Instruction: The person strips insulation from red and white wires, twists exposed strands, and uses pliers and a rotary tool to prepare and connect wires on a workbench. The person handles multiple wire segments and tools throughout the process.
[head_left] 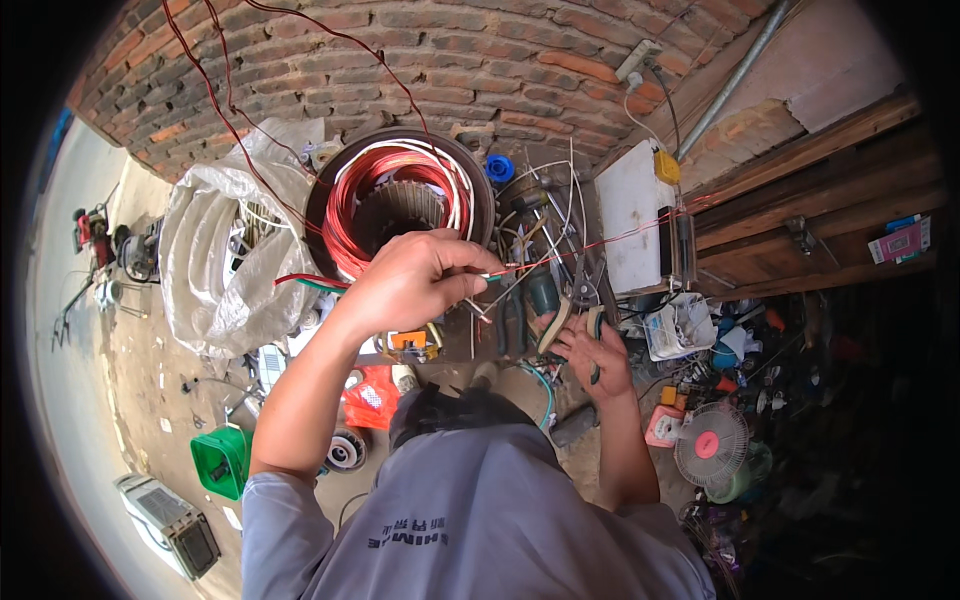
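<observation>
My left hand (415, 280) is closed in a pinch on a thin green-and-red wire (494, 276) in front of a round motor stator (325, 185). The stator's housing is dark, and a thick ring of red copper winding (350, 200) with white sleeving lies inside it. From the pinch a thin red wire (585, 243) runs off to the right. My right hand (597, 358) is wrapped round the handles of a pair of pliers (584, 292), whose jaws point away from me. Red and green leads (310, 282) stick out to the left beside my left wrist.
Various hand tools (545, 215) lie crowded right of the stator, near a blue cap (498, 167). A clear plastic bag (195, 270) bulges at left, and a white board (630, 215) stands at right. On the floor are a green bucket (222, 462) and a fan (712, 445).
</observation>
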